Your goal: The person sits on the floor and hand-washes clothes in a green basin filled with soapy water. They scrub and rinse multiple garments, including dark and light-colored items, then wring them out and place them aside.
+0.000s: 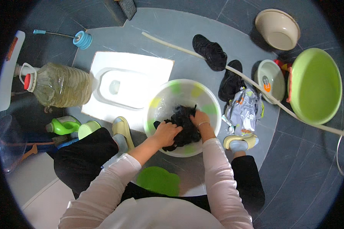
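A white plastic basin (215, 98) with green and yellow patches stands on the floor between the person's feet. Wet-looking black cloth (186, 126) lies bunched in it. My left hand (166, 133) rests over the left part of the cloth, fingers spread and bent onto it; whether they grip it is unclear. My right hand (200, 118), with a thin bracelet at the wrist, holds the cloth's upper right part between thumb and fingers. Some of the fingertips are hidden in the dark folds.
A white squat toilet (126, 63) adjoins the basin at the upper left, with a large plastic jug (66, 84) beyond. Black shoes (210, 53), a pale hose (246, 78) and a grey printed plastic bag (242, 111) lie to the right. A green basin (316, 86) leans farther right.
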{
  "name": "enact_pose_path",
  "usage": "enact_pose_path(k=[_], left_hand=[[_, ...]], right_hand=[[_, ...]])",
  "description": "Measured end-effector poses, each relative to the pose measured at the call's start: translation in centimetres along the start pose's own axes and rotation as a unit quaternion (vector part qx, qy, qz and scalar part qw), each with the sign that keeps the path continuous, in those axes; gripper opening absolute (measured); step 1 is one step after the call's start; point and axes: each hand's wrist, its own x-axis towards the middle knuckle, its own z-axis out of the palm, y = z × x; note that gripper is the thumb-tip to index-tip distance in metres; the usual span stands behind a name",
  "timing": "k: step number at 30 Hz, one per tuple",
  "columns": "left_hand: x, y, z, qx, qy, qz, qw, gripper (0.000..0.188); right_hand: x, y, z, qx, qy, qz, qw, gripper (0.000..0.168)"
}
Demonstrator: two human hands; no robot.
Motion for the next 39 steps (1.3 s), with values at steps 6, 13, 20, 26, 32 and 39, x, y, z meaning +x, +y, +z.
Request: enact_pose_path(k=[6,13,20,26,32,39], left_hand=[[-3.1,0.1,2.0,-0.141,0.188,-0.101,0.967,0.107],[-2.0,-0.2,6.2,-0.040,0.133,-0.127,0.982,0.105],[5.0,-3.7,7.8,-0.010,0.114,-0.172,0.978,0.086],[9.7,-6.9,7.9,-0.049,0.155,-0.139,0.977,0.052],[13.4,-9.6,3.9,-0.095,0.060,-0.172,0.979,0.041],[5.7,-3.2,-1.8,-0.032,0.088,-0.123,0.988,0.067]], right_hand=[[-11.5,-2.9,-1.6,0.078,0.038,0.010,0.996,0.029],[-13.1,-4.8,5.3,0.121,0.283,-0.109,0.945,0.036],[-4.7,-5.2,7.1,0.060,0.093,0.048,0.993,0.042],[3.4,-3.2,8.2,-0.010,-0.157,-0.007,0.987,0.039],[7.1,-3.1,3.7,-0.135,-0.130,-0.100,0.977,0.037],[-1.4,-4.4,-2.8,0.308,0.120,0.102,0.938,0.048]])
